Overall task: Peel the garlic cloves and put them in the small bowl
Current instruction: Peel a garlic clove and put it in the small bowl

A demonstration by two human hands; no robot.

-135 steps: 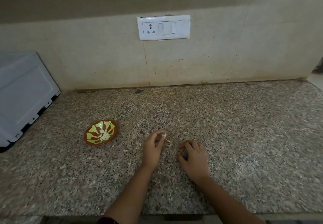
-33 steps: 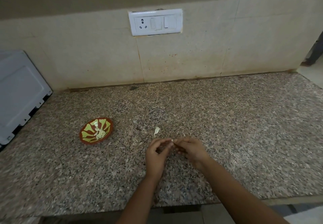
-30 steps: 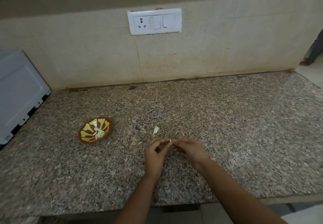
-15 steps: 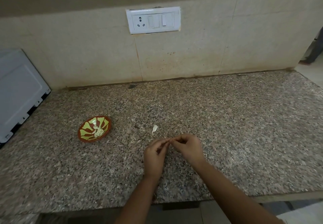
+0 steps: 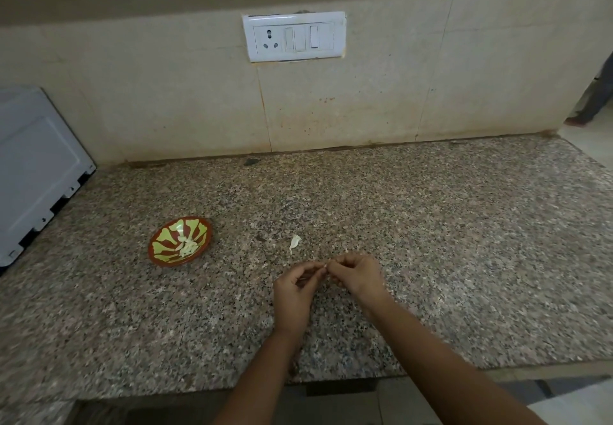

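My left hand and my right hand meet fingertip to fingertip just above the granite counter, pinching a small garlic clove between them; only a pale sliver of it shows. A small brown bowl with a yellow-green pattern sits to the left, holding a few peeled cloves. A loose piece of white garlic skin lies on the counter just beyond my hands.
A white appliance stands at the far left of the counter. A socket and switch plate is on the tiled wall behind. The counter's front edge runs just below my wrists. A person's leg shows at the far right.
Earlier my hands were apart, the left one holding the clove; they have since come together on it. A piece of skin now lies on the counter. Over the last second little has moved.
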